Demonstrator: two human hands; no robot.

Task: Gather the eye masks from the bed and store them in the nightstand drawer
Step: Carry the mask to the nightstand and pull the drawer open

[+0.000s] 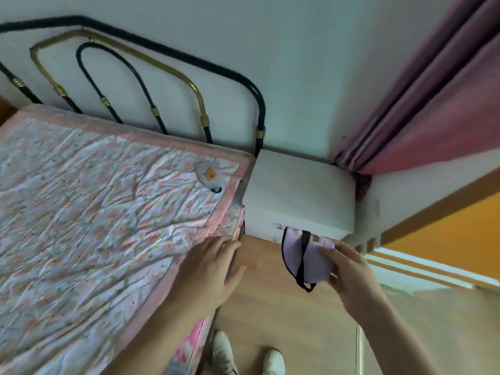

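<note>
Nearest the camera, two forearms reach forward from the bottom edge, and below them a pair of white shoes stands on the wooden floor. The right hand pinches a lilac eye mask at its right end, thumb on the near face and fingers curled behind it — the mask hangs in the air just in front of the white nightstand, with its upper edge at the lower front rim of that unit. Its black strap runs down across the fabric and loops out below the bottom edge. Whether a drawer is pulled out cannot be told from this angle; the mask and hand cover that part of the front.

The left hand is spread and relaxed, fingers straight and pointing toward the nightstand, holding nothing. It hovers over the corner edge of the bed, where the pink-bordered floral quilt drops away; contact with the quilt is unclear.

A second eye mask — grey with an orange patch and a dark strap — lies flat on the quilt near the bed's upper right corner, just beside the nightstand. Behind it rises the black and brass metal headboard against a pale wall. Pink curtains hang to the right.
</note>
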